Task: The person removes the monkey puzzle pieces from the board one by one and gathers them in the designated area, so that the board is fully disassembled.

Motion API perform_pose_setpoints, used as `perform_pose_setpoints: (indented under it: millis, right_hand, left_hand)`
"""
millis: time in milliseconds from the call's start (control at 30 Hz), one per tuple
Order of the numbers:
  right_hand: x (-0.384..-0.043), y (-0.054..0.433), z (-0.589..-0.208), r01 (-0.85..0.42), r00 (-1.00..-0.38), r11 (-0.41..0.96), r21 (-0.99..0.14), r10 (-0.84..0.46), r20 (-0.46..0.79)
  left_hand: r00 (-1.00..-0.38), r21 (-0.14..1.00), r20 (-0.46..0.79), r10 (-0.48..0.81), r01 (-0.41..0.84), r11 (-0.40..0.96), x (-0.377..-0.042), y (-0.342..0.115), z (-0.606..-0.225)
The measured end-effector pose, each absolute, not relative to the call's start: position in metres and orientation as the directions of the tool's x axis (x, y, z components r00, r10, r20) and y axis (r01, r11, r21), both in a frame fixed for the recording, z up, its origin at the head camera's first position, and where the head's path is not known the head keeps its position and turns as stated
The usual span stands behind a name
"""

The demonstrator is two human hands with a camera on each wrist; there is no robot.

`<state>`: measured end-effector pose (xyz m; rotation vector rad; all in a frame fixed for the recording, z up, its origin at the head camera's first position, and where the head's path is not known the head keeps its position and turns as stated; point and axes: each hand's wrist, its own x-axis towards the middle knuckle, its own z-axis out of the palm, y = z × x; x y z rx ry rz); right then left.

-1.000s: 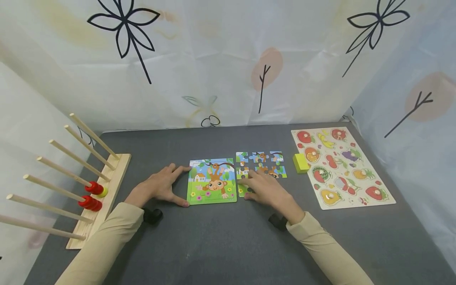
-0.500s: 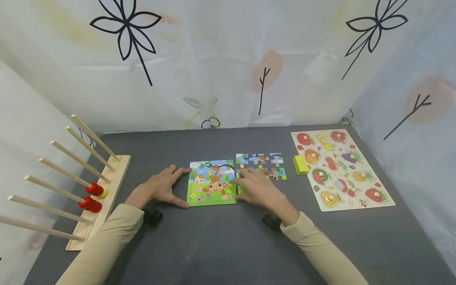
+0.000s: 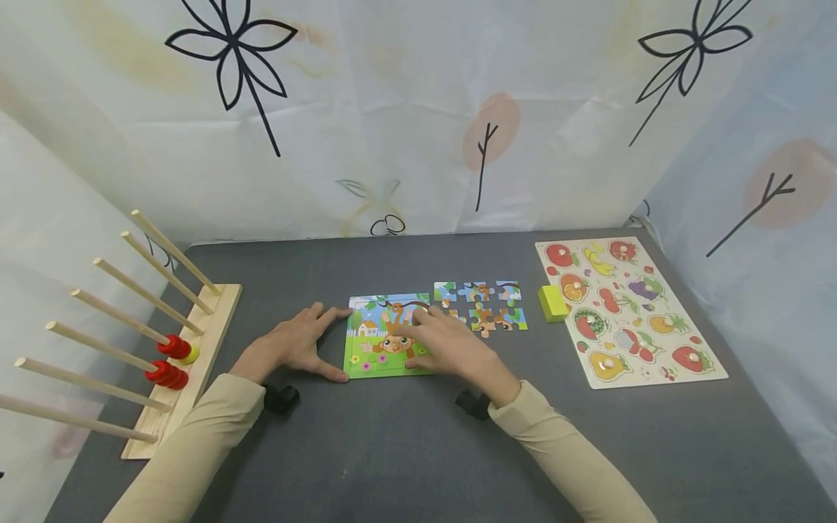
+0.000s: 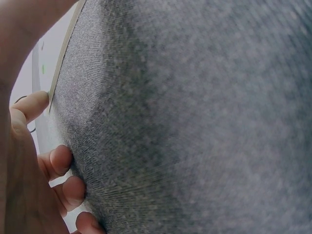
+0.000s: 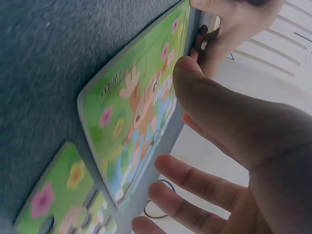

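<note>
A monkey picture puzzle board (image 3: 369, 363) lies flat on the grey table. My left hand (image 3: 294, 341) rests at its left side, thumb at the near corner and index finger at the far part of the edge. Over the board's right part hovers my right hand (image 3: 451, 345), fingers extended. In the right wrist view nothing shows between the thumb (image 5: 195, 87) and the spread fingers; whether the thumb touches the board is hard to tell. Loose jigsaw pieces (image 3: 484, 318) lie in rows right of the board, partly hidden by my right hand.
A wooden peg rack (image 3: 225, 309) with red rings (image 3: 166, 374) and a yellow one stands at the left. On the right lie a yellow block (image 3: 553, 303) and a fruit puzzle board (image 3: 621, 319). A printed cloth (image 3: 405, 131) hangs behind the table.
My right hand has moved left from the loose pieces to over the board, uncovering some pieces and covering the board's right part. My left hand has stayed at the left edge.
</note>
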<state>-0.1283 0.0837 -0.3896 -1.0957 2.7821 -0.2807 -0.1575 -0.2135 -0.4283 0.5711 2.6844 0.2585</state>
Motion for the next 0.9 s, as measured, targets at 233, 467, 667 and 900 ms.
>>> perform_pose_setpoints:
  millis: [233, 467, 667, 900]
  right_hand:
    - [-0.130, 0.073, -0.396, -0.643, -0.718, 0.715, -0.273, -0.687, -0.109]
    - [-0.133, 0.059, -0.405, -0.652, -0.702, 0.709, -0.268, -0.699, -0.141]
    - [-0.135, 0.049, -0.407, -0.655, -0.694, 0.716, -0.243, -0.697, -0.181]
    - [-0.134, 0.047, -0.407, -0.645, -0.702, 0.723, -0.247, -0.688, -0.183]
  left_hand:
    - [-0.841, 0.252, -0.332, 0.427, 0.357, 0.900, -0.157, -0.213, -0.427]
    - [-0.840, 0.248, -0.333, 0.428, 0.359, 0.900, -0.158, -0.213, -0.428]
    - [-0.839, 0.246, -0.338, 0.427, 0.360, 0.900, -0.159, -0.213, -0.428]
    - [-0.838, 0.248, -0.341, 0.426, 0.356, 0.901, -0.159, -0.214, -0.428]
